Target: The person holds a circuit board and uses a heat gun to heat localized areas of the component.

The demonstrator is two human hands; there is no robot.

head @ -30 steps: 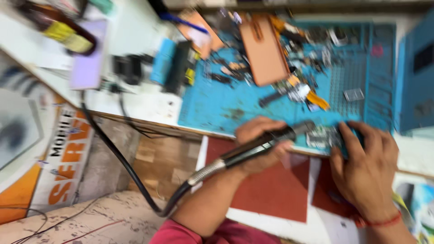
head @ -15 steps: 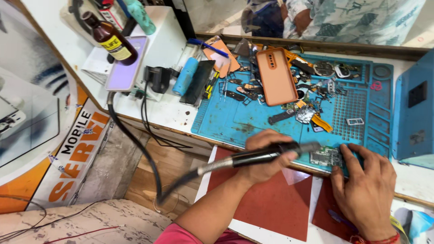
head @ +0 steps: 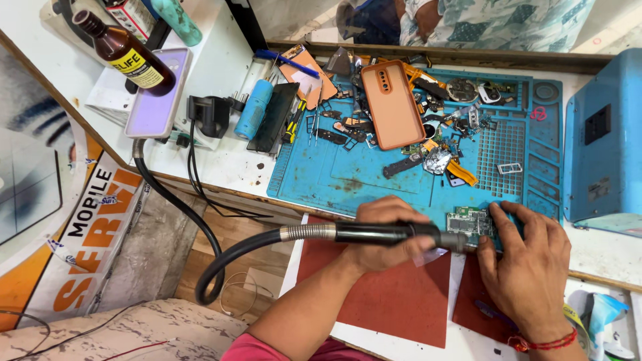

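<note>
Now the left hand grips the hot-air wand, nozzle at the circuit board; right hand pins it flat, rework apparently midway.

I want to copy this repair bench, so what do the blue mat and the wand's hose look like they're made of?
The blue mat looks like soft matte silicone or rubber: moulded compartments, dull surface with stains. The hose looks like black rubber or plastic, smooth and bending freely, with a ribbed shiny metal collar where it joins the wand.
</note>
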